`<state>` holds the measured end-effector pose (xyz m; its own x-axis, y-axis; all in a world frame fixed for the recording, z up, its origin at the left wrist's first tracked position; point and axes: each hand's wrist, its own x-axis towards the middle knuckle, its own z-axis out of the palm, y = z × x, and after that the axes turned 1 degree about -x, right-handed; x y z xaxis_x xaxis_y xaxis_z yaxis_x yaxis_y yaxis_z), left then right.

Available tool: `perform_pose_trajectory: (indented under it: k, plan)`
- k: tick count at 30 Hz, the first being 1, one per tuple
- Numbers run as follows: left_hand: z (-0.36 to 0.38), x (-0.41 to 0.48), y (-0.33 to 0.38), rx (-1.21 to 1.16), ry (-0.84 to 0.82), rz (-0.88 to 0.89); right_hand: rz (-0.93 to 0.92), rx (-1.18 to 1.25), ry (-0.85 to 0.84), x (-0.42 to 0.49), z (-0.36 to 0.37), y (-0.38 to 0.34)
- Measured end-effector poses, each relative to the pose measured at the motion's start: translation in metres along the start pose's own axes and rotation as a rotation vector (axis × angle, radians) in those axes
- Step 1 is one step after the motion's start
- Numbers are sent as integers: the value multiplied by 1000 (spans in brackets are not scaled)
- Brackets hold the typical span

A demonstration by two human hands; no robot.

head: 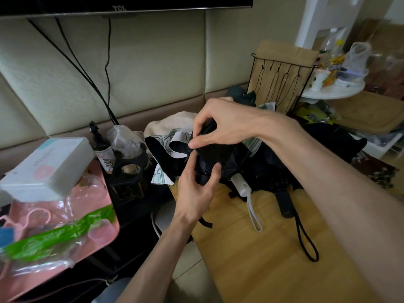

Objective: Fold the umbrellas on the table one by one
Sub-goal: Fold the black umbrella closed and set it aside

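The wooden table (251, 254) carries a heap of umbrellas at its far end. The right forearm reaches in from the right with the wrist bent down. The right hand (227, 125) pinches a fold of black canopy of the white-handled umbrella (218, 155) between thumb and forefinger. The left hand (194, 193) rises from below and grips the gathered canopy, thumb pressed on top. A black umbrella (285, 204) lies just beside it, on the right.

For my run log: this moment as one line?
stage: folding white-handled umbrella | left hand: grips canopy | right hand: pinches fabric | black-handled umbrella: on table
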<state>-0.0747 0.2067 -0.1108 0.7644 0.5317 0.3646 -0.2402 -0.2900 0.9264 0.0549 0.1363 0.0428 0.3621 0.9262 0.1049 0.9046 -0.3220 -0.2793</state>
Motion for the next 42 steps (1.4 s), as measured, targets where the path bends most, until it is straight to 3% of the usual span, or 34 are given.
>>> perform_pose_trajectory:
  k: [8, 16, 25, 28, 34, 42]
  plan:
    - [3, -1, -1, -33, -20, -12, -10, 73, 108, 5, 20, 6]
    - [-2, -2, -3, 2, -36, -25, -30, 67, -4, -8, -15, 19]
    - [2, -5, -6, -29, -63, -4, -21, 103, 460, -4, 4, 18]
    - [-1, -6, -3, -58, -70, -6, 41, 263, 631, -18, -10, 36]
    - [-1, -4, -6, -37, -70, 7, 184, 220, 332, -43, -21, 59]
    - [2, -11, -2, 105, -93, 118, 236, 164, 517, -19, -8, 47]
